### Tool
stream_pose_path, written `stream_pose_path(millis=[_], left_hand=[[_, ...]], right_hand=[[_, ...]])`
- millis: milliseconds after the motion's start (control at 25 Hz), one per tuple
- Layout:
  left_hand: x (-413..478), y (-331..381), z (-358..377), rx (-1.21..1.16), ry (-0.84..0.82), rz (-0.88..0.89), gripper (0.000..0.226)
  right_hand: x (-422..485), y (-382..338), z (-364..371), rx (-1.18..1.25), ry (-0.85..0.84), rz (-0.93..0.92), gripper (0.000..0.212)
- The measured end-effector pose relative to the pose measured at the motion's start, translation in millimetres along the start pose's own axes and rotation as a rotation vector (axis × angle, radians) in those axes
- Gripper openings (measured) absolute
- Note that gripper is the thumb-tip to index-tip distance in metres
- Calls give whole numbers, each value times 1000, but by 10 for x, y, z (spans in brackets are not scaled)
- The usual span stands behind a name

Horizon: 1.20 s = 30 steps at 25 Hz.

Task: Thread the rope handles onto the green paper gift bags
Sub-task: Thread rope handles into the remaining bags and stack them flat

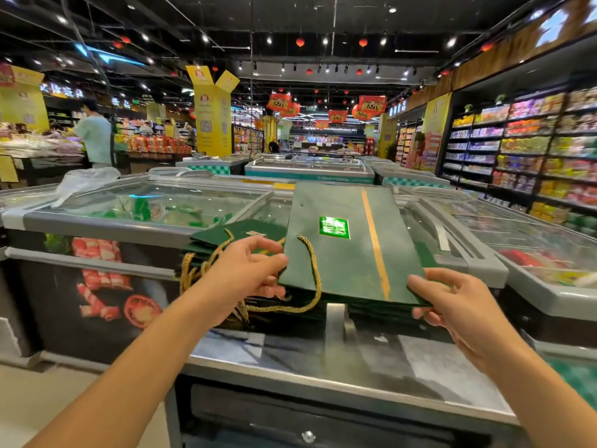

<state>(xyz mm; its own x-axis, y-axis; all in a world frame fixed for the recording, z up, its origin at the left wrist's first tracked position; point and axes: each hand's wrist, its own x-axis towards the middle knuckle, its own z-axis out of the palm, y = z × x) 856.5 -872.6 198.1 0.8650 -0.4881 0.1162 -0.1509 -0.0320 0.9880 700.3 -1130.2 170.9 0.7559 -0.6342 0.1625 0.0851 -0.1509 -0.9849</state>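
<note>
A flat green paper gift bag (352, 250) with a gold stripe and a shiny green label is held level above the freezer lid. My left hand (248, 273) pinches its near left corner. My right hand (452, 302) grips its near right corner. A gold rope handle (315, 276) runs from a hole near the bag's left edge and loops down below the near edge. Under and to the left lies a stack of green bags (226, 244) with gold rope handles hanging off its left end. More flat bags (381, 313) lie beneath the held one.
The bags rest on glass-topped chest freezers (135, 205). A white plastic bag (84, 182) lies on the far left lid. Stocked shelves (523, 150) line the right. A person in a light shirt (95, 137) stands at the far left display.
</note>
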Motion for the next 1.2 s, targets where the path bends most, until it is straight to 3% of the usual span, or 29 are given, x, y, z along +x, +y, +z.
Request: stream_pose_path(millis=[240,400,520,720,800,920,1000,1200], left_hand=[[-24,-422,647,218,-164,46,21],[7,-590,828,298,-198,40,22],[15,-708,808,340,-220,43,22],[42,-841,719,219,-193,27,24],[50,-871,718,214,-180,32,22],[51,-901,727,224,-178,52,21],[49,-906,728,229,-180,70,20],[56,-930,728,237,-165,104,19]], right_hand=[[-288,386,-611,-323,103,-74,8],[-279,608,-811,-684,186,-121,29],[-283,699,-801,-810,215,-184,38],[-265,737,-641,-1038,272,-375,42],[-305,702,-461,-990,204,-508,33],[-434,638,-48,-820,-126,-646,22],[-470,677,223,-872,-290,-706,21],[-422,755,537,-1023,-340,-654,18]])
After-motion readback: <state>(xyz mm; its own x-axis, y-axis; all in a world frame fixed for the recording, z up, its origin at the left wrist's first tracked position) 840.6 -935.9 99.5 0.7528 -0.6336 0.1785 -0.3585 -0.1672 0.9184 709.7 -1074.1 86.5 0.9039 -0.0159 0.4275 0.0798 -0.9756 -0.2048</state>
